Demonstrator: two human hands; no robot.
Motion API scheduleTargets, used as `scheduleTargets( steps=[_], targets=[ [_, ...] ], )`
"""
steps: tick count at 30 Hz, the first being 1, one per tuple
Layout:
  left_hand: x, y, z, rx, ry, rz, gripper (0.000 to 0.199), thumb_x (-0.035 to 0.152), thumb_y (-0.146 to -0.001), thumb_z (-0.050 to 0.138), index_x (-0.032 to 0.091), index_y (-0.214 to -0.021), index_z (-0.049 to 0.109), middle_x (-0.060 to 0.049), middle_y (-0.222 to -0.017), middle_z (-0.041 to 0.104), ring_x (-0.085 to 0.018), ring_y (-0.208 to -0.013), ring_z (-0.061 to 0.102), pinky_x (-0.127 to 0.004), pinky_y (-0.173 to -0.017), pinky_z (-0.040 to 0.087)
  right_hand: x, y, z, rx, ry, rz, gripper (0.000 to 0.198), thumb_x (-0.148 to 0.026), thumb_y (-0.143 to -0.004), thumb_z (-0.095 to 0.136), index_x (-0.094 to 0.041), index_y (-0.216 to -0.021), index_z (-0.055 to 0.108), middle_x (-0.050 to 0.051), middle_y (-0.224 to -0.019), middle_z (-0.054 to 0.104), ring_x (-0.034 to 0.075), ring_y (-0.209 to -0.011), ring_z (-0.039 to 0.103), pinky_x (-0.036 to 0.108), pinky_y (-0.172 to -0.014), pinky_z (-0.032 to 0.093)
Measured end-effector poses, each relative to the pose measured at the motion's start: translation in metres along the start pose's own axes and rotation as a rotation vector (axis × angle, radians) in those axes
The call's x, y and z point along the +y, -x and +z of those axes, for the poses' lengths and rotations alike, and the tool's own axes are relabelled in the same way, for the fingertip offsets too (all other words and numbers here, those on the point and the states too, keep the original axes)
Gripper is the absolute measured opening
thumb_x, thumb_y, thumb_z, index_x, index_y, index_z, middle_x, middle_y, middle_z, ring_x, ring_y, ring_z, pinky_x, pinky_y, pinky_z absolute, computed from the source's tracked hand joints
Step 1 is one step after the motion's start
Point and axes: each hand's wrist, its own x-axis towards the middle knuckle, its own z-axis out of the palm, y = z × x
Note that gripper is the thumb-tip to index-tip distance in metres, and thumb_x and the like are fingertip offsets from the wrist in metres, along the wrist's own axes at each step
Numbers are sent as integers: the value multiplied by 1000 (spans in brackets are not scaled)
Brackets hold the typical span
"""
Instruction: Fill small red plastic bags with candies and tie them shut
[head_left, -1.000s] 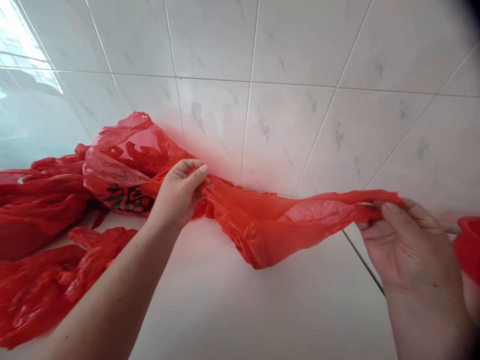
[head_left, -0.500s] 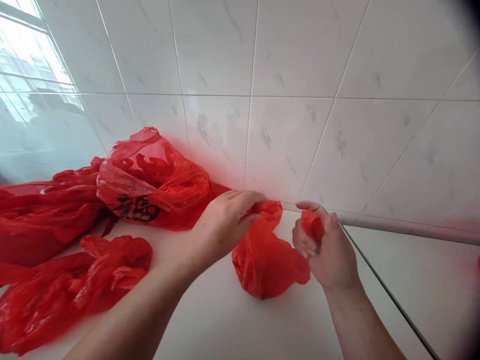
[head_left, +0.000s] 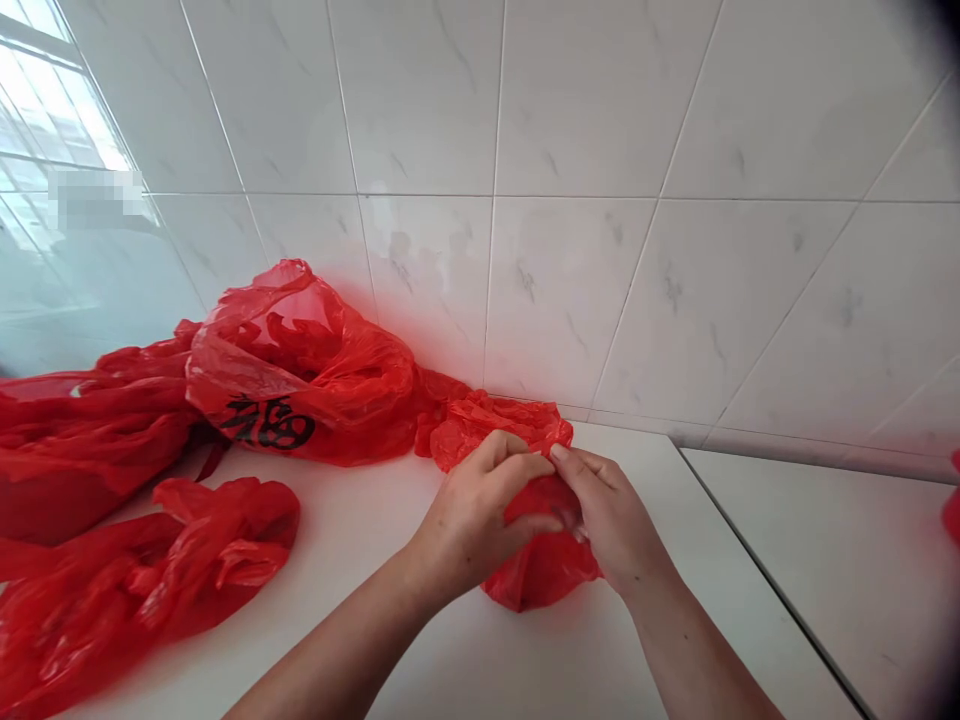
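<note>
Both hands meet at a thin red plastic bag (head_left: 534,585) near the middle of the white surface. My left hand (head_left: 484,510) curls around the bag's left side, fingers above and thumb below, with red film between them. On the right side, my right hand (head_left: 619,515) pinches the film between thumb and fingers; some of its fingertips are hidden behind the plastic. Directly behind the hands, another crumpled stretch of red plastic (head_left: 487,420) lies by the wall; whether it belongs to the same bag I cannot tell.
A large open red bag (head_left: 352,400) with a black printed character holds more red plastic at the back left. Further red bags (head_left: 82,430) and a crumpled red bag (head_left: 225,550) lie left. White tiles (head_left: 570,290) rise behind; a dark seam (head_left: 765,570) crosses the surface at right.
My right hand has moved left to join my left hand at the bag. My left hand has come down and slightly right, away from the wall, exposing more crumpled plastic behind it.
</note>
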Motion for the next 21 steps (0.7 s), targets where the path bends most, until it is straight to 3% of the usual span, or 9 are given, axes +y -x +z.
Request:
scheduleTargets(
  steps=[2,4,6,8,10,13,17,19,21],
  targets=[
    [-3,4,5,1,15,-43,12,10,-80,59,21,-85,61,0,-82,51,-10,-69,50,-22,-60,44,2,-1,-4,-49,43,-22,46,-59,-87,48,-18,-65,51,-5,-49,38,8,-44,32,21,-41,25],
    [-5,6,7,54,54,-123,15,6,-80,55,19,-75,59,0,-77,50,-10,-67,50,-22,-60,43,3,-1,-14,-133,75,-47,41,-55,-90,44,-18,-85,62,-4,-52,47,9,-45,38,22,-45,31],
    [-6,7,6,107,62,-234,14,7,-78,58,20,-73,59,-1,-86,55,-13,-81,53,-26,-71,44,4,-2,-26,-260,85,-86,38,-50,-90,46,-19,-103,64,-2,-61,52,10,-52,45,25,-53,38],
    [-7,8,5,117,90,-335,13,9,-78,58,20,-72,58,-2,-104,58,-17,-100,51,-31,-86,42,3,-3,-35,-396,120,-156,38,-47,-92,43,-20,-101,68,-1,-67,51,12,-62,48,27,-63,42],
    [-7,10,4,52,208,-441,9,14,-81,56,20,-75,55,-1,-107,59,-17,-102,51,-31,-87,41,1,-2,-39,-451,197,-192,37,-44,-92,41,-20,-90,70,-1,-68,47,12,-66,47,29,-69,41],
    [-6,11,3,-32,381,-578,8,23,-85,53,21,-78,50,3,-80,56,-11,-74,50,-23,-67,41,-3,1,-30,-286,349,-128,18,-31,-86,50,-24,-92,65,-2,-73,50,12,-64,45,26,-63,41],
    [-1,11,6,-24,374,-627,12,23,-84,54,20,-74,47,5,-69,49,-9,-64,43,-21,-59,36,-1,0,-16,25,608,-147,30,-20,-78,51,-28,-106,60,-5,-70,54,11,-59,45,24,-56,39],
    [0,11,7,-27,350,-629,11,22,-83,55,20,-74,48,5,-70,50,-10,-66,44,-21,-60,37,2,-2,-15,40,596,-115,32,-19,-79,47,-28,-106,63,-5,-64,54,10,-52,41,23,-51,36],
    [0,11,9,-29,298,-626,10,21,-82,55,20,-75,49,5,-71,53,-10,-67,45,-22,-60,37,3,-3,-16,-28,468,-37,33,-21,-79,45,-28,-105,64,-6,-63,54,10,-49,40,22,-48,34]
  ],
)
